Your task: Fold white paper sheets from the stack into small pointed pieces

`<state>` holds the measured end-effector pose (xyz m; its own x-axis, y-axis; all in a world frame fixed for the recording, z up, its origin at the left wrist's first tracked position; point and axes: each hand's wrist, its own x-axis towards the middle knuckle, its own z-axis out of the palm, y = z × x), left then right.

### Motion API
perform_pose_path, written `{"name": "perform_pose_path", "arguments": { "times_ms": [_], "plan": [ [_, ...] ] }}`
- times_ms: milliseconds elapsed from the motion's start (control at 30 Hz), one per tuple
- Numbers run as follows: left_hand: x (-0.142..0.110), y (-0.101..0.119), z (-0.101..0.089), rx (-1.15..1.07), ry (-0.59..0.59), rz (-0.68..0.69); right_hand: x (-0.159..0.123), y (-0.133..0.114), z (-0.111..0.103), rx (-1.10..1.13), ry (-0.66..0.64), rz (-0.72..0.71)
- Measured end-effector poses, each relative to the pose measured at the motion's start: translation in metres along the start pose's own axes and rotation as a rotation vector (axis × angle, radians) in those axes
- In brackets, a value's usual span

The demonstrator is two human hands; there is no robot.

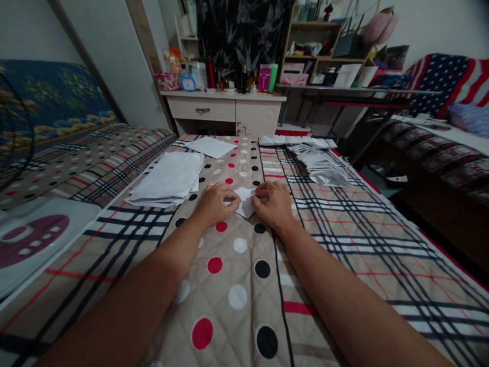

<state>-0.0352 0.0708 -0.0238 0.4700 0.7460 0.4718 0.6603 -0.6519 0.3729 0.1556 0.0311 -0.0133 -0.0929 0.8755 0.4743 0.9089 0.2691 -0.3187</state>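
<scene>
Between my hands a small piece of folded white paper (245, 202) lies low over the dotted bedspread (229, 255). My left hand (217, 204) pinches its left edge, thumb and fingers together. On the opposite edge, my right hand (274, 203) grips with thumb and curled fingers. The paper's lower end comes to a point toward me. To the left rests a stack of white sheets (168, 178), with another white sheet (212, 147) beyond it. A fanned row of folded white papers (321, 165) lies to the right, and a long white bundle (296, 141) sits behind it.
A white bag with a purple print (34, 229) lies at the near left. Past the bed stands a dresser (202, 108) crowded with bottles and boxes. A desk with shelves (344, 87) is at the back right, and another bed (428, 137) is at the far right.
</scene>
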Motion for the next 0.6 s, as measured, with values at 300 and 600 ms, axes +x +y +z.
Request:
{"name": "perform_pose_path", "arguments": {
  "times_ms": [300,600],
  "plan": [
    [0.0,-0.013,0.005,-0.047,0.085,-0.223,0.001,0.01,0.008,0.035,0.024,0.264],
    [0.002,-0.016,0.001,-0.068,0.099,-0.36,0.005,0.023,0.013,0.515,0.032,0.379]
  ]
}}
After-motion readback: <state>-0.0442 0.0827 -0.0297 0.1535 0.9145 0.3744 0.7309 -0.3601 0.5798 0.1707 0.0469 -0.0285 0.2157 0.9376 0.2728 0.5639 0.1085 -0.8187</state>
